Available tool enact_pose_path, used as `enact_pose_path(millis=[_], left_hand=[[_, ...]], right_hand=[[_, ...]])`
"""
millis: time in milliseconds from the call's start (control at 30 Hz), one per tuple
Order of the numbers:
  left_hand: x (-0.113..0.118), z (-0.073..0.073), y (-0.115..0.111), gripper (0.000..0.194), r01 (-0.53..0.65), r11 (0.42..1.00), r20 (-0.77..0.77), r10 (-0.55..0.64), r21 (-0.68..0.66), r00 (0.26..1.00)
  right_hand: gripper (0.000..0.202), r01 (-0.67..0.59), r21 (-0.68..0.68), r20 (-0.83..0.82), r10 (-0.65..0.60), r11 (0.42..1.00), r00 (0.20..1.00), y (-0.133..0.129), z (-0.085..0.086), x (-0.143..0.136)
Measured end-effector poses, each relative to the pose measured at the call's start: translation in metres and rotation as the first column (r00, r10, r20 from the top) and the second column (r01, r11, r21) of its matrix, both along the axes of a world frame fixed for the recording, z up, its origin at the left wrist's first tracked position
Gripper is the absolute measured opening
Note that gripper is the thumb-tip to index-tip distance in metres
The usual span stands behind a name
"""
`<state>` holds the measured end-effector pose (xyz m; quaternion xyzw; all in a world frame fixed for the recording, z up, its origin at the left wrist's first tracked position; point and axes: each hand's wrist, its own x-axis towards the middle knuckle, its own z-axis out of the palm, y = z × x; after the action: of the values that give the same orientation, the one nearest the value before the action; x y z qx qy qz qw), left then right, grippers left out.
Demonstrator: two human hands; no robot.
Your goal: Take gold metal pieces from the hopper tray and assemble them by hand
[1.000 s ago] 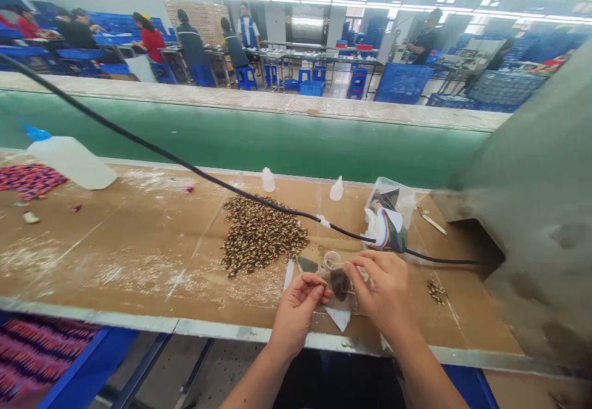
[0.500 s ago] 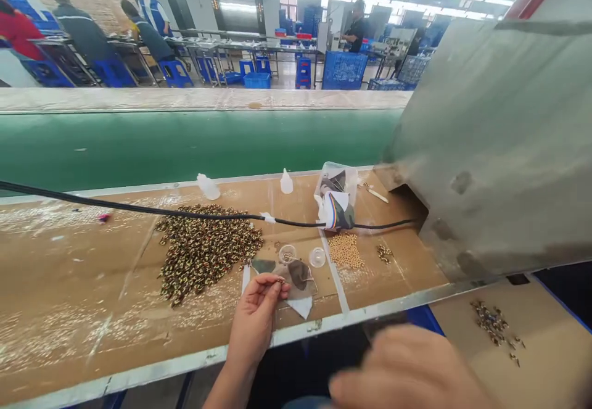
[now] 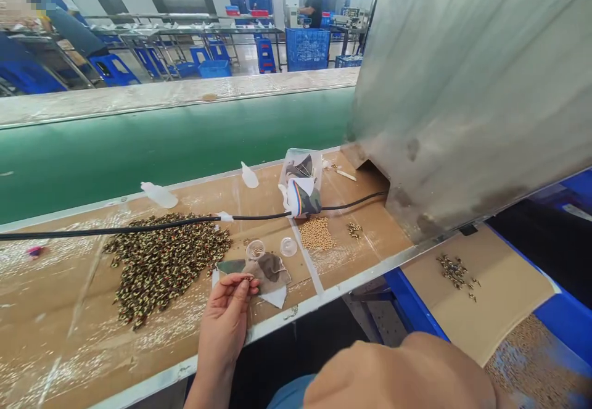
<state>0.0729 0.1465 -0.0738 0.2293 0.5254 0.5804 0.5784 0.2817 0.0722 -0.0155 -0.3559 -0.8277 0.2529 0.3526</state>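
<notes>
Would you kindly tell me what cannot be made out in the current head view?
All in the head view:
Right hand: blurred and cut off by the bottom edge; whether it holds anything is unclear.
Small piece: too small, and partly covered by the left hand pinching it.
Black cable: right end hidden inside the metal panel opening; left end cut off by the left edge.

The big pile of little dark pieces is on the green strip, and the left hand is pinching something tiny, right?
Not the green strip: the head view shows the pile on the brown tabletop. The left hand is indeed pinching something tiny.
</notes>
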Motion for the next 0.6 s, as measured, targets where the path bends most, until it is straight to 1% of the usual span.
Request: enact_pose_path(millis=[33, 67, 100, 133, 167, 200, 233, 267, 300, 333, 400, 433, 500, 600], left_hand=[[0.000, 0.000, 0.000, 0.044, 0.002, 1.000, 0.001, -0.002, 0.000, 1.000], [-0.001, 0.000, -0.001, 0.044, 0.005, 1.000, 0.003, -0.005, 0.000, 1.000], [-0.002, -0.001, -0.001, 0.044, 0.008, 1.000, 0.005, -0.008, -0.002, 1.000], [-0.003, -0.001, -0.001, 0.044, 0.013, 1.000, 0.006, -0.013, -0.003, 1.000], [-0.003, -0.002, -0.001, 0.044, 0.020, 1.000, 0.005, -0.020, -0.006, 1.000], [-0.003, -0.002, -0.001, 0.044, 0.027, 1.000, 0.003, -0.027, -0.009, 1.000], [-0.004, -0.002, -0.001, 0.044, 0.035, 0.999, 0.000, -0.035, -0.012, 0.999], [-0.004, -0.002, -0.001, 0.045, 0.042, 0.999, -0.001, -0.042, -0.015, 0.999], [-0.004, -0.002, -0.001, 0.045, 0.046, 0.999, -0.001, -0.046, -0.019, 0.999], [-0.004, -0.002, 0.000, 0.045, 0.050, 0.999, 0.000, -0.050, -0.023, 0.999], [-0.004, -0.002, -0.001, 0.046, 0.054, 0.998, 0.005, -0.053, -0.029, 0.999], [-0.005, -0.002, -0.001, 0.046, 0.056, 0.998, 0.007, -0.055, -0.033, 0.998], [-0.005, -0.001, -0.001, 0.046, 0.054, 0.998, 0.011, -0.054, -0.041, 0.998], [-0.003, 0.000, 0.000, 0.047, 0.044, 0.998, 0.012, -0.044, -0.044, 0.999]], right_hand=[[0.007, -0.114, 0.016, -0.022, 0.114, 0.993, 0.993, 0.004, 0.008, -0.005], [0.010, -0.168, 0.029, -0.021, 0.168, 0.985, 0.986, 0.009, 0.014, -0.009], [0.011, -0.133, 0.044, -0.015, 0.134, 0.990, 0.991, 0.014, 0.016, -0.012], [0.009, -0.046, 0.026, 0.022, 0.045, 0.999, 0.999, 0.020, 0.014, -0.012], [0.008, 0.017, -0.001, 0.069, -0.017, 1.000, 0.997, 0.026, 0.009, -0.010], [0.008, 0.145, -0.048, 0.084, -0.140, 0.988, 0.987, 0.032, -0.001, -0.005], [0.011, 0.279, -0.057, 0.093, -0.273, 0.959, 0.957, 0.038, -0.013, 0.002], [0.014, 0.410, -0.063, 0.107, -0.402, 0.910, 0.909, 0.044, -0.026, 0.011], [0.014, 0.514, -0.060, 0.102, -0.507, 0.856, 0.856, 0.049, -0.040, 0.020], [0.016, 0.588, -0.039, 0.077, -0.585, 0.808, 0.808, 0.054, -0.053, 0.029], [0.018, 0.678, 0.003, 0.030, -0.677, 0.735, 0.735, 0.062, -0.073, 0.042], [0.018, 0.695, 0.016, 0.019, -0.695, 0.719, 0.718, 0.065, -0.080, 0.046], [0.019, 0.703, 0.034, 0.032, -0.704, 0.711, 0.710, 0.070, -0.088, 0.047], [0.022, 0.687, 0.066, 0.072, -0.690, 0.724, 0.720, 0.075, -0.090, 0.040]])
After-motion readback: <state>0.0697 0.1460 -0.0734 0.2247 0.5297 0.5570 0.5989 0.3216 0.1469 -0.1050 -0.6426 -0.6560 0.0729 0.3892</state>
